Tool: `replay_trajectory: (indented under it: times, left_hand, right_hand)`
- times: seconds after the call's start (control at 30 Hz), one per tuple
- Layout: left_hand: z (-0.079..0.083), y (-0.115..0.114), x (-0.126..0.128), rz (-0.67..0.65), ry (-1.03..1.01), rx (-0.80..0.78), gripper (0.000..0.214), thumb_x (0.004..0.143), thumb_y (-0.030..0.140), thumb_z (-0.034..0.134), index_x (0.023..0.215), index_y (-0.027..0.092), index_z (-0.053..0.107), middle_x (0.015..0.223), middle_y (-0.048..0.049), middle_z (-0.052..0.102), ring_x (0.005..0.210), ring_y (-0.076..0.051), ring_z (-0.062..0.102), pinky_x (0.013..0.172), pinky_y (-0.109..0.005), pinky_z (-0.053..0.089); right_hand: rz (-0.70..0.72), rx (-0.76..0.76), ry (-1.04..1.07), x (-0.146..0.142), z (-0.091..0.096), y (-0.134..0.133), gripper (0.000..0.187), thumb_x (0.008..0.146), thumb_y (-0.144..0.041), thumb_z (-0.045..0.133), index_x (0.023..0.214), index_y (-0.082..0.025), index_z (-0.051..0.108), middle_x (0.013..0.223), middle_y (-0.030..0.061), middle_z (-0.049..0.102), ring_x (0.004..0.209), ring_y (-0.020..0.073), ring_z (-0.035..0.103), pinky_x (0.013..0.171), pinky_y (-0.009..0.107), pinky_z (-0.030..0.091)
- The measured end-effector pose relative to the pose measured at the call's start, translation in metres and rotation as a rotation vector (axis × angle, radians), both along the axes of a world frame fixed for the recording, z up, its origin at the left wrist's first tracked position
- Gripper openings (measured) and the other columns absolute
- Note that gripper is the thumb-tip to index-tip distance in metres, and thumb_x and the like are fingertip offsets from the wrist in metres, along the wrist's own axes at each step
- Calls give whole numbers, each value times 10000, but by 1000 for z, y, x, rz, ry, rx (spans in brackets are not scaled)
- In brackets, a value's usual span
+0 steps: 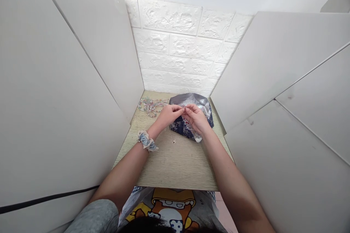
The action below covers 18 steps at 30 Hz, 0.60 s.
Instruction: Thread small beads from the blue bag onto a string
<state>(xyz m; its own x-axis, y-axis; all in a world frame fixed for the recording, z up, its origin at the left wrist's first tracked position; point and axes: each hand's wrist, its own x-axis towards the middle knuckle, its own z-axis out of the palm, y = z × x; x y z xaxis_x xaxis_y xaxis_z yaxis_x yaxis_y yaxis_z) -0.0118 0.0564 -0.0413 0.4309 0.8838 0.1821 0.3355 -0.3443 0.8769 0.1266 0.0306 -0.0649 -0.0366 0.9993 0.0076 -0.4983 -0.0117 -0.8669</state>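
My left hand (pixel 173 113) and my right hand (pixel 196 117) meet at the fingertips above an open dark blue patterned bag (pixel 179 128) with a silvery lining. The fingers of both hands are pinched together. Whatever they hold is too small to make out. Inside the bag, partly behind my right hand, lies shiny clear plastic with small red bits. Strings of multicoloured beads (pixel 149 106) lie on the table left of the bag. A tiny light-coloured piece (pixel 174 141) rests on the wood in front of my hands.
The narrow wooden table (pixel 175 167) runs up to a white brick-textured wall (pixel 175 47). White panels (pixel 104 51) stand close on the left, and more panels (pixel 262 69) on the right. A black cable (pixel 49 198) crosses at lower left.
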Motion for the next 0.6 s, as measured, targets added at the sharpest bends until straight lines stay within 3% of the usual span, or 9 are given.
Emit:
replay_trajectory:
  times: [0.6]
  left_hand:
    - [-2, 2, 0, -19, -65, -57, 337, 726, 404, 516, 781, 116, 681, 775, -39, 682, 698, -130, 578, 630, -220, 417]
  right_hand:
    - [37, -32, 64, 0, -1, 1, 223, 606, -263, 728, 751, -176, 582, 737, -14, 628, 738, 83, 600, 771, 211, 493]
